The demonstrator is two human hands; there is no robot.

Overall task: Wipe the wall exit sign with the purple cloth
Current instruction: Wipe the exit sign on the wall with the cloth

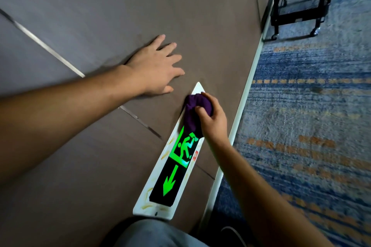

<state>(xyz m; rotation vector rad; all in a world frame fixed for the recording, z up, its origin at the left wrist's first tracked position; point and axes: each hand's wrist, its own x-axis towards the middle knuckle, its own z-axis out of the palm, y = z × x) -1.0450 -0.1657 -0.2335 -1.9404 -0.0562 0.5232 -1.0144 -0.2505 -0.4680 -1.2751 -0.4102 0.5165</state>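
Observation:
The exit sign is a long white-framed panel low on the brown wall, with a glowing green running figure and arrow on black. Yellowish smears mark its white frame. My right hand grips the bunched purple cloth and presses it on the far end of the sign, covering part of the green picture. My left hand lies flat on the wall just beyond the sign's far tip, fingers spread, holding nothing.
A pale skirting strip runs along the wall's base beside blue and orange patterned carpet. A black wheeled metal cart stands by the wall farther on. Thin metal seams cross the wall. My knee is below the sign.

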